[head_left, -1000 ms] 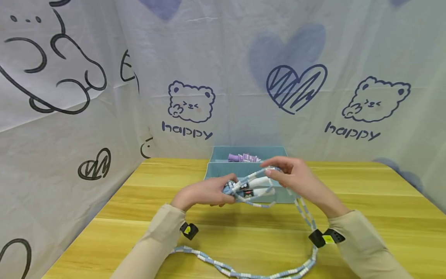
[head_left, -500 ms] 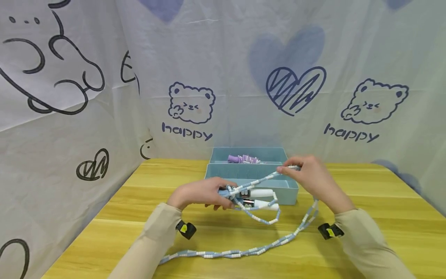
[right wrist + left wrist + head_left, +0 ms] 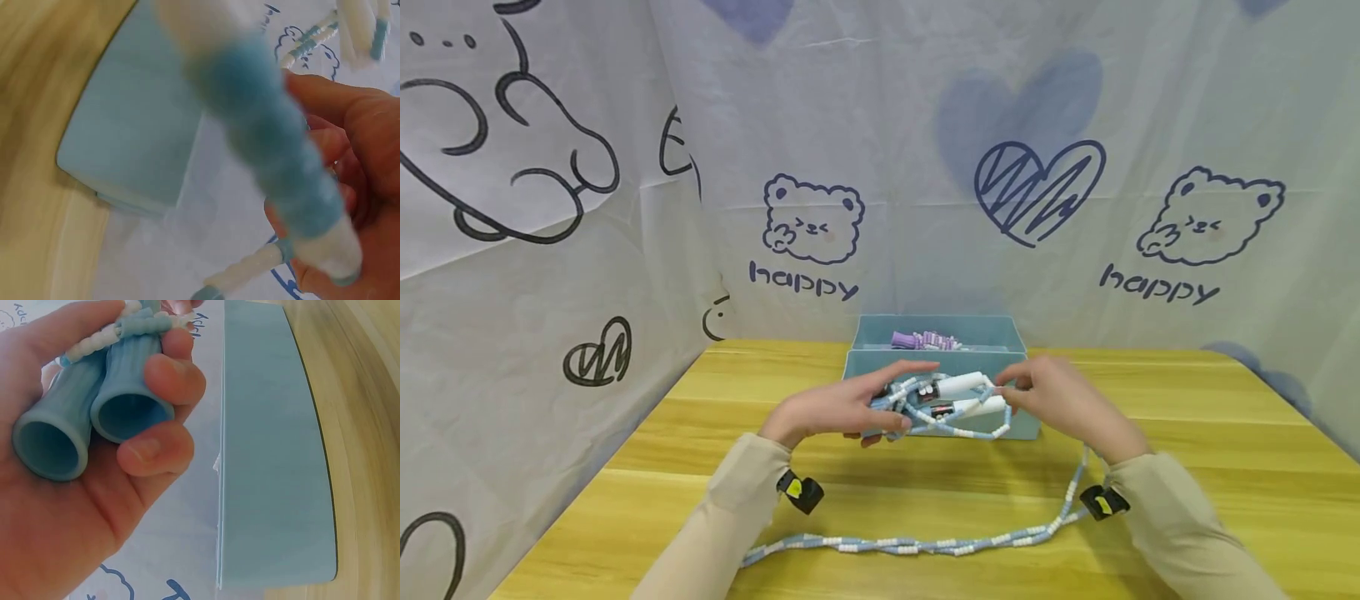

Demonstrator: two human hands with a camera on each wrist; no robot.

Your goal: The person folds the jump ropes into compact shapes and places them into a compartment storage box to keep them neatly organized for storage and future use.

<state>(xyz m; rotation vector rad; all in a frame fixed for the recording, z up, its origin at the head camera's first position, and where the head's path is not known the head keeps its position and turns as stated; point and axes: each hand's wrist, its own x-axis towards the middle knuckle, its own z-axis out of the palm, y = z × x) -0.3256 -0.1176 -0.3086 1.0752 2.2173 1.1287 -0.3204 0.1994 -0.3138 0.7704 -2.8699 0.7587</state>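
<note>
A beaded jump rope in light blue and white is in both hands. My left hand (image 3: 835, 407) grips its two handles (image 3: 961, 385) side by side, white ends pointing right, with loops of beaded rope bunched around them. In the left wrist view, the fingers curl around the handles' blue flared ends (image 3: 128, 375), their open mouths showing. My right hand (image 3: 1060, 404) pinches the rope beside the tips of the white ends. The right wrist view has a blurred length of beads (image 3: 269, 137) crossing close in front of that hand. The doubled rope (image 3: 895, 547) trails along the table's near side.
Behind the hands stand two light blue bins (image 3: 861, 367), one behind the other. A purple and white beaded rope with a purple handle (image 3: 906, 340) lies in the rear one. A printed white cloth (image 3: 925, 250) hangs at the back and left of the wooden table (image 3: 760, 483).
My right hand drew the rope out to the right, then came back left to the handles' tips. My left hand has lifted and turned the handles slightly, and more rope gathers around them.
</note>
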